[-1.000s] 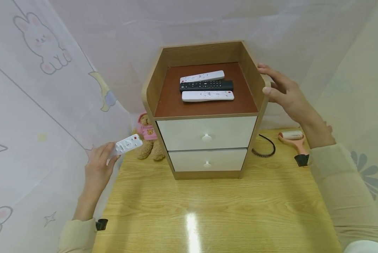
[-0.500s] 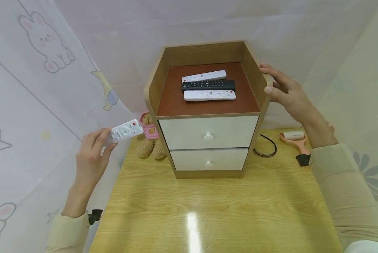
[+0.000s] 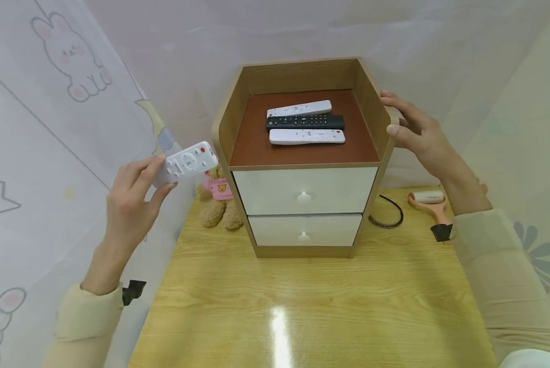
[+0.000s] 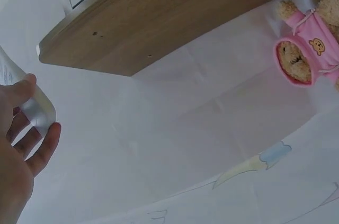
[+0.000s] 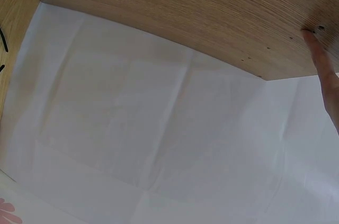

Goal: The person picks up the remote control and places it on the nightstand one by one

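My left hand pinches a white remote control by its near end, raised left of the drawer cabinet. The buttons face up and a red one shows near the far end. In the left wrist view, thumb and fingers hold the remote beside the cabinet's side panel. My right hand holds the cabinet's right side panel, thumb at the front edge. One fingertip touches the outer face in the right wrist view. On the cabinet's brown top lie a black remote and two white remotes.
A teddy bear in pink sits left of the cabinet. On the right, a coiled black cord and an orange-handled lint roller lie on the wooden table. Both drawers are closed. Pale printed sheets surround the table.
My left hand has lifted the white remote upward, from beside the bear to near the cabinet's top level. The right hand keeps its place on the side panel.
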Tool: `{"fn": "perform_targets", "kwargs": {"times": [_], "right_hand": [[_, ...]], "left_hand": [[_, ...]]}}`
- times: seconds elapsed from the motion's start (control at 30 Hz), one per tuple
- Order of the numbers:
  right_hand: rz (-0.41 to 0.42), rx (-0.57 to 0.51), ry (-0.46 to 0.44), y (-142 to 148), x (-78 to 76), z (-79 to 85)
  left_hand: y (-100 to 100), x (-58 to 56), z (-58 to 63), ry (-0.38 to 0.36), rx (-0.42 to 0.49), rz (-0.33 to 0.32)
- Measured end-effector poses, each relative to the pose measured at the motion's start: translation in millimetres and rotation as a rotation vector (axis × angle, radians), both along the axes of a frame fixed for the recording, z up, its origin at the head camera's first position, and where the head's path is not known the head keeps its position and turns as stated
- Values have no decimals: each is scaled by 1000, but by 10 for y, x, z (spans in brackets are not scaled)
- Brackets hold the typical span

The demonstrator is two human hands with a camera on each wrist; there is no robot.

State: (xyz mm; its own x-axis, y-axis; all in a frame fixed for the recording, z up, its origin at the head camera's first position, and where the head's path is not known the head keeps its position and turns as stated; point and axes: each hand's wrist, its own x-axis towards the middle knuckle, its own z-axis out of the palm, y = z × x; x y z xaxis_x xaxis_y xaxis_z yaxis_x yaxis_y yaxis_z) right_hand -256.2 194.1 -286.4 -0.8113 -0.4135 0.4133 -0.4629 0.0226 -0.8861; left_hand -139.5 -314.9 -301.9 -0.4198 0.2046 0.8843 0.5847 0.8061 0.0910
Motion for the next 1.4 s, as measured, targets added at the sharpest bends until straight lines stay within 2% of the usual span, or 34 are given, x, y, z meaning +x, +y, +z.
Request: {"fn": "perform_targets", "kwargs": {"times": [0.33,0.6,0.73,0.87,1.03,1.13,1.3,1.4], "right_hand": [[35,-34,12,-14,7,13],[32,-37,22,9,18,-5],[45,-58,12,20,5,-13],[44,-62,8,46,-1,-24],[33,-49,20,84,4,-38],[21,-42,22,99,8,-45],[15,-41,19,98,20,-41],[5,-32,16,104,22,-36]], "left_hand": [[264,-57,315,19,-103,-46],[632,-158,555,60,-177,-161],[832,-193,636,67,-229,-232],[1005,-252,659,43,-342,-265],[1210,-399,626,15,-496,-277],[1310,-487,594,-21,-532,-267],[1423,-579,542,-145,-569,-242],[1482,-632,509,-190,-590,-222]]}}
